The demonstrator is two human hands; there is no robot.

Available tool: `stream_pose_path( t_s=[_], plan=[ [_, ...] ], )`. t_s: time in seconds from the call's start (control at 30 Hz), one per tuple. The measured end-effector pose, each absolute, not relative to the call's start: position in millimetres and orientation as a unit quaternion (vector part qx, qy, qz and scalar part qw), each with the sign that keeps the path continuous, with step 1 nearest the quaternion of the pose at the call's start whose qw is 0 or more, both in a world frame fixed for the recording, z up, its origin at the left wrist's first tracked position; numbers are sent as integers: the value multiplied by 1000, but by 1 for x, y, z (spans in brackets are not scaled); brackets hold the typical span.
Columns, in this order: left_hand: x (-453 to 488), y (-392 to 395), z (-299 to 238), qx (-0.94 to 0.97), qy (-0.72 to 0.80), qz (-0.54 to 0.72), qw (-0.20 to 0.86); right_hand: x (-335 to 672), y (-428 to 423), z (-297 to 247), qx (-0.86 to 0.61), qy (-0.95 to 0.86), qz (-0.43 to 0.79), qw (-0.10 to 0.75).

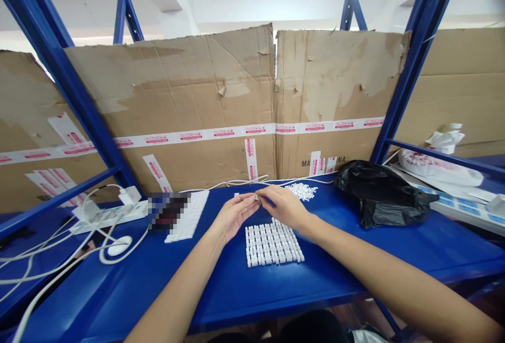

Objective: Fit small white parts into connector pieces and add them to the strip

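Bare forearms reach in from the bottom edge and converge above the counter, bringing both hands fingertip to fingertip. Between them sits a small white piece, mostly hidden by the fingers, so its exact shape is hard to tell. The left hand is turned partly palm-up, its thumb and fingers fairly straight and brought together at the tips on the piece; the right hand arches over from the other side, thumb and forefinger pinched on it, with no visible gap. Probably the left steadies while the right does the finer work — something this tiny leaves room for tips only.

Just below the hands lies a block of white pieces in tight, parallel rows, perhaps laid that way so they stay orderly and easy to count. Behind the right hand, a loose heap of white bits is scattered, partly covered by it but close enough for a short reach.

Farther out, to the left, a white slab rests flat, one side masked by pixelation. Beyond it a power strip trails cables, while a black plastic bag slumps to the right — both well apart from the hands, which leaves the middle free. Cardboard panels stand along the back between blue uprights, likely as a screen.
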State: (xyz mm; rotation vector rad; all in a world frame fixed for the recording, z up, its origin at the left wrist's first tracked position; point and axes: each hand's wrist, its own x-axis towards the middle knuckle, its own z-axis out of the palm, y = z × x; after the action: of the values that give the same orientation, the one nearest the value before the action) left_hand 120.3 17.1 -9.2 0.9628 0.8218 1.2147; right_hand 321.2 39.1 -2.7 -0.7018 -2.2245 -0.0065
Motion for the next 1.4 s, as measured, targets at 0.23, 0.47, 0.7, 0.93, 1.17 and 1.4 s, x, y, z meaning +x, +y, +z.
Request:
stream_pose_path(
  t_s=[0.23,0.47,0.7,0.93,1.17,1.4],
  plan=[
    [118,16,-3,361,359,520,686,318,37,-6,-246,-878,-88,400],
    [122,9,-4,358,379,503,689,314,44,-1,-295,-835,-74,459],
    [128,6,-6,549,441,500,504,370,76,9,-525,-783,-155,296],
    [131,10,-11,667,465,525,249,369,72,4,-487,-829,-70,266],
    [130,9,-15,719,422,535,137,317,38,-3,-355,-861,96,351],
    [129,9,-15,741,403,528,93,317,37,-5,-374,-853,102,350]
  ],
)
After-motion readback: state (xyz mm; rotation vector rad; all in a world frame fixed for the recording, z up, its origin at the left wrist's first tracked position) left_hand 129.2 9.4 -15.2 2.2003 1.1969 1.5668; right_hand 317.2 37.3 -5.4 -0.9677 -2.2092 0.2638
